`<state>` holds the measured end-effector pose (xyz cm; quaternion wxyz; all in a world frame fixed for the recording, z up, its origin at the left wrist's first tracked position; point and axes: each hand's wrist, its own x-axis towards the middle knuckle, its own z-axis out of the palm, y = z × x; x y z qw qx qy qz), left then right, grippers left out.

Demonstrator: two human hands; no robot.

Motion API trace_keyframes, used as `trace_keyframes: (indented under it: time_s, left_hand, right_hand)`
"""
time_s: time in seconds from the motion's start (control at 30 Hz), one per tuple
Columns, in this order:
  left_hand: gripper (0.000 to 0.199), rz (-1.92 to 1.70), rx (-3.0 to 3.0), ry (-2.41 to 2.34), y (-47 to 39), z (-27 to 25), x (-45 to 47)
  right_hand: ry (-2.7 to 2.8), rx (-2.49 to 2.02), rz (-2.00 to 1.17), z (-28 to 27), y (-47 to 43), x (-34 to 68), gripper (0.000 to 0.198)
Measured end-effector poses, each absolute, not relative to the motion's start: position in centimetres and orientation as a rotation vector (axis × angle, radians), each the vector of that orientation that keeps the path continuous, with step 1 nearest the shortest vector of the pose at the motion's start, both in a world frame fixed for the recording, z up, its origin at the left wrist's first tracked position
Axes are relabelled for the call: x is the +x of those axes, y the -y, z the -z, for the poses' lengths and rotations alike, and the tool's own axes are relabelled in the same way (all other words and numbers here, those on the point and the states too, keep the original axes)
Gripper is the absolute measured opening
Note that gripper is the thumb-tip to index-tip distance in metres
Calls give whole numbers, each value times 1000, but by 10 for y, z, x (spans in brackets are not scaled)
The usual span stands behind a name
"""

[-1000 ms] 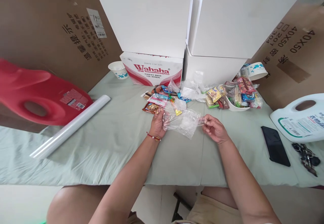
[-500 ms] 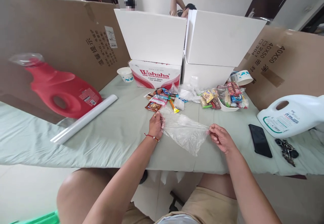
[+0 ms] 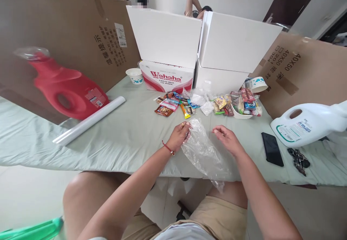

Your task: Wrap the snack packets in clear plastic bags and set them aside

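Observation:
My left hand (image 3: 180, 135) pinches the upper end of a clear plastic bag (image 3: 204, 153). The crumpled bag hangs down to the right and over the table's front edge. My right hand (image 3: 226, 138) is held beside the bag, apart from it, fingers reaching left with nothing in them. Just beyond my hands lies a pile of wrapped snacks (image 3: 164, 110), with a yellow-ended packet (image 3: 187, 115) and some loose clear wrappers (image 3: 207, 108). Farther right, more snack packets (image 3: 221, 102) lie against a heaped white bowl (image 3: 240, 115).
A red jug (image 3: 70, 91) and a white roll (image 3: 92, 120) lie on the left. At the right are a white bottle (image 3: 306, 124), a black phone (image 3: 272, 149) and keys (image 3: 299, 160). A Wahaha carton (image 3: 166, 76) and white boxes (image 3: 225, 77) stand behind. Another person's raised arm (image 3: 191, 3) shows beyond.
My right hand has let go of its end of the bag. The bag, stretched between both hands before, now droops from my left hand, which has moved right.

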<state>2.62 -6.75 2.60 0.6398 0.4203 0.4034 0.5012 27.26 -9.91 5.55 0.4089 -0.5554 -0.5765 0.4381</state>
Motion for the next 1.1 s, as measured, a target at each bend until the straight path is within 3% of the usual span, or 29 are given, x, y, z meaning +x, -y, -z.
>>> trace_keyframes:
  time_s: [0.1,0.23,0.57,0.9,1.1]
  left_hand:
    - [50,-1095,1012,-915,70,-21,31]
    - [50,-1075,1032,-935,70,-10,29]
    - [39,-1091,1059,-998,57,10,19]
    - [44,-1025,1161,-1008,63,3,23]
    - [57,-895,1245,-1064,63,-11,20]
  right_hand:
    - [1293,-1289,-1329,-48,89,244,51]
    - [1202,-1281,-1467,-29,82,228,50]
    - [1215,-1383,-1263,-6,73,231,50]
    - [1368,-1397,-958,-15,73,215,53]
    - [1382,-1321,-1021,-12,73,206,27]
